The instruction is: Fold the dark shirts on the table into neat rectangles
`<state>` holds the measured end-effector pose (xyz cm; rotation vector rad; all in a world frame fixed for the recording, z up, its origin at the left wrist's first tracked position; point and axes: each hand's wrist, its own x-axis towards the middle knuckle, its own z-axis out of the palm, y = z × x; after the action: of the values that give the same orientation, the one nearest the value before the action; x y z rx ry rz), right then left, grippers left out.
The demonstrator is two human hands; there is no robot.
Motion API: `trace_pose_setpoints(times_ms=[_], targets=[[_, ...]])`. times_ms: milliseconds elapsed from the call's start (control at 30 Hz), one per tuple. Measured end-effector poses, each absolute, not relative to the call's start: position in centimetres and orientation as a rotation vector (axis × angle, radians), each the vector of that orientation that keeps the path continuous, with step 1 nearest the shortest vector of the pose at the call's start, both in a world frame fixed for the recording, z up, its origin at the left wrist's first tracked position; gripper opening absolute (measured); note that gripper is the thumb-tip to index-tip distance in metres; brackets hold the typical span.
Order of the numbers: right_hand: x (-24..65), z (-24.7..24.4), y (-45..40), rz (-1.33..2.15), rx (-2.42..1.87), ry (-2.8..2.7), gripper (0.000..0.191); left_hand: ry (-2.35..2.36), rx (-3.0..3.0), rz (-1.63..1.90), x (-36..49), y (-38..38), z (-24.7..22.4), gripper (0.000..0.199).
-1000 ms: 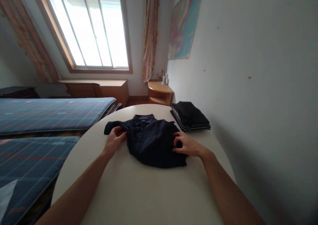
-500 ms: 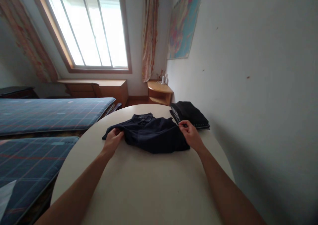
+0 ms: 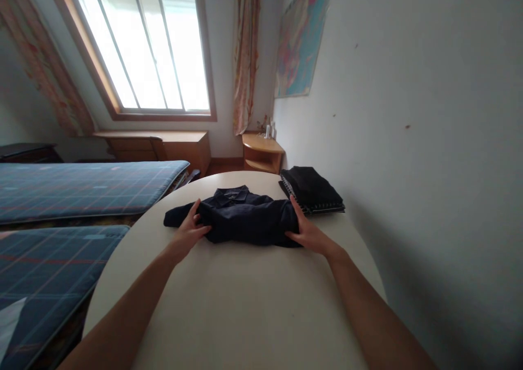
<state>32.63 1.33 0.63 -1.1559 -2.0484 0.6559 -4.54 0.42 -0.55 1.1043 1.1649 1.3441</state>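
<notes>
A dark navy collared shirt [image 3: 245, 220] lies folded on the round pale table [image 3: 245, 304], its collar at the far side. My left hand [image 3: 188, 234] rests against the shirt's left edge, thumb and forefinger spread apart. A sleeve sticks out to the left beyond that hand. On the right edge, my right hand [image 3: 308, 232] touches the cloth with its forefinger pointing away from me and its thumb apart, lower down. Fingertips of both hands are partly hidden by the fabric.
A stack of folded black clothes [image 3: 314, 190] sits at the table's far right, by the white wall [image 3: 429, 195]. Left of the table are beds with blue plaid mattresses [image 3: 81, 190]. A corner shelf [image 3: 261, 144] and a wooden desk [image 3: 180, 137] stand farther back.
Both hands have gone from pinching the shirt to spread fingers at its sides. The shirt's near part is narrower, and its near edge has shifted slightly away from me.
</notes>
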Motion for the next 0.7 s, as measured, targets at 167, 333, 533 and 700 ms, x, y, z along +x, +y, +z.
trace_pose_setpoints(times_ms=[167, 333, 533, 700], targets=[[33.0, 0.9, 2.2, 0.641, -1.218, -1.91, 0.078, 1.189, 1.048, 1.508, -5.8, 1.0, 0.3, 0.088], [33.0, 1.9, 2.8, 0.631, -1.144, -1.473, 0.064, 1.176, 0.803, 1.956, -8.6, 1.6, 1.4, 0.055], [33.3, 0.7, 3.3, 0.531, -1.26, -1.481, 0.052, 1.238, 1.116, 1.7, -8.1, 2.2, -0.1, 0.061], [33.3, 0.5, 2.6, 0.395, -1.296, -1.787, 0.07, 1.915, 1.598, 1.229, -6.9, 1.8, -1.9, 0.079]])
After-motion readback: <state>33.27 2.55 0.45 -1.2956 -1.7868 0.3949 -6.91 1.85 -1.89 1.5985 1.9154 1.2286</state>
